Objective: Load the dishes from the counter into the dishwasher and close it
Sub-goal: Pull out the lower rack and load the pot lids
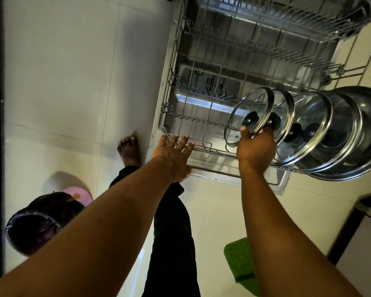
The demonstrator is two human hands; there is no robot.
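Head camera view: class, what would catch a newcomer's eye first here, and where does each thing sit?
A row of glass lids standing on edge at the right of the dishwasher's lower rack draws the eye first. The right hand pinches the nearest lid by its rim, while the left hand spreads open over the rack's front edge.

black-lined bin (36, 224), pink lid (80, 194), green mat (240, 260)

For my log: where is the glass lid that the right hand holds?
Head view, right of centre: the glass lid stands on edge in the lower rack, leftmost of the lids, held by the right hand.
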